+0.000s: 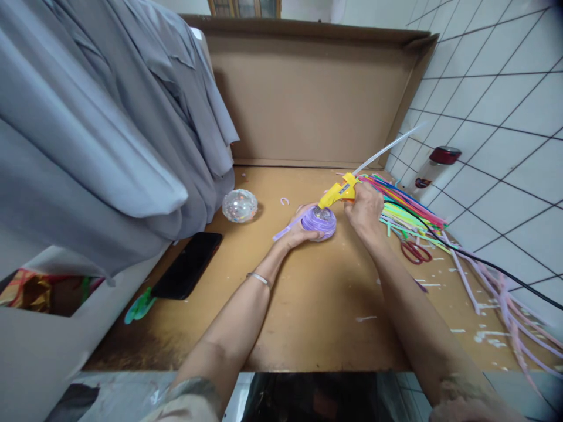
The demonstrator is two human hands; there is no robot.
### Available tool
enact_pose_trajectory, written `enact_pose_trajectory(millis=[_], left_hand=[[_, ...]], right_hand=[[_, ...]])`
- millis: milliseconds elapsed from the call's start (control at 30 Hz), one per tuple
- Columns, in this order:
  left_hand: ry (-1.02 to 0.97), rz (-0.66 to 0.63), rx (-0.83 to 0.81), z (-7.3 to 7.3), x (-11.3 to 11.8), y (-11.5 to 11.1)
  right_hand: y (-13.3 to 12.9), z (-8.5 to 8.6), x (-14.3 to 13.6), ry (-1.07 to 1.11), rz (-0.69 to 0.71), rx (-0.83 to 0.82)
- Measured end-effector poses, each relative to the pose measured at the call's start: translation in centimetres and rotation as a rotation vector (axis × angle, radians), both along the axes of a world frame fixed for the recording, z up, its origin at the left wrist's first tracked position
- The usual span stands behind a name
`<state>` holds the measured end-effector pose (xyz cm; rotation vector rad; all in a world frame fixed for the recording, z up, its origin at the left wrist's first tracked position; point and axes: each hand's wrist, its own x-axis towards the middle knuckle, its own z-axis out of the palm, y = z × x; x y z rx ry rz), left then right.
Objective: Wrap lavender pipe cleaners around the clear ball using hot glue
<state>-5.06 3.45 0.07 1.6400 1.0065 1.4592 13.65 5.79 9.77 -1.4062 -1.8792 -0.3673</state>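
Observation:
A ball wrapped in purple strip (324,225) is held in my left hand (303,230), near the middle of the table. A loose end of the purple strip sticks out to the left across my fingers. Clear, shiny material shows at the ball's top. My right hand (366,210) is closed round a yellow glue gun (338,191), its nozzle pointing down-left at the top of the ball. A long clear glue stick (387,150) extends from the back of the gun toward the upper right.
A clear faceted ball (240,206) and a black phone (188,265) lie left. Colourful strips (409,202), red-handled scissors (416,252) and a black cable (479,258) are right. A cardboard panel (308,99) stands behind; grey cloth (132,129) hangs left, tiled wall right.

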Motion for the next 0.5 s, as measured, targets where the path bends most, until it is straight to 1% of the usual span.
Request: enact_pose_trajectory(millis=[300,500], left_hand=[[-0.022,0.002,-0.008,-0.21,0.1,0.25],[-0.018,-0.003,-0.008,-0.05,0.08,0.05]], right_hand=[[0.17,-0.07,-0.15,0.01,-0.031,0.008],[0.27,-0.04,-0.02,0.016,-0.034,-0.083]])
